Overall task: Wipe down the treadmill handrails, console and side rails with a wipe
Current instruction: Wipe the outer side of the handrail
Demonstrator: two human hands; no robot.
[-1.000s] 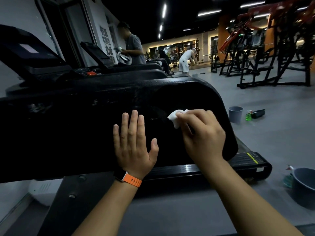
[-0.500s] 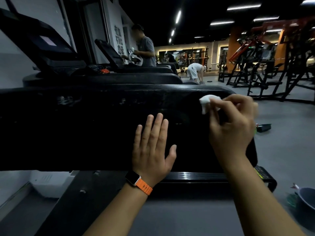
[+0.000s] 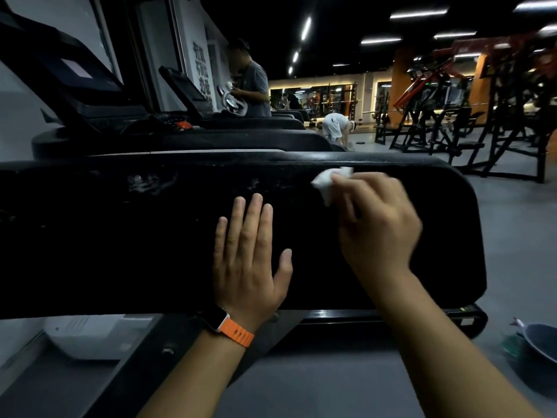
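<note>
A: Where is the wipe?

B: The wipe (image 3: 327,182) is a small white wad in the upper middle of the frame. It is pressed to the black handrail (image 3: 120,236), just under its top edge. The right hand (image 3: 379,224) holds it, fingers (image 3: 346,184) clamped together on the wad. That hand is a little blurred.

A: And the other hand?

B: The left hand (image 3: 247,260), with a watch (image 3: 217,319) on an orange strap, lies flat on the same panel at the centre of the frame. Its fingers (image 3: 254,215) are straight and close together, with the thumb out. It holds nothing, and I judge it is bracing.

A: How far along is the job?

B: It is hard to be sure in this dim light. Pale smudges (image 3: 150,182) show on the panel at centre left, left of the wipe, so I judge that stretch is not yet wiped. The right end looks evenly dark, but I cannot tell whether that is clean or only shadow.

A: What about the rest?

B: The console (image 3: 75,73) at upper left has no hand near it. The glossy side rail (image 3: 346,315) below the panel is well apart from the wipe. I'd put the task at its handrail stage, with the console and side rails probably to come.

A: Anything else nearby?

B: A bucket (image 3: 539,342) sits on the floor at the lower right edge.
</note>
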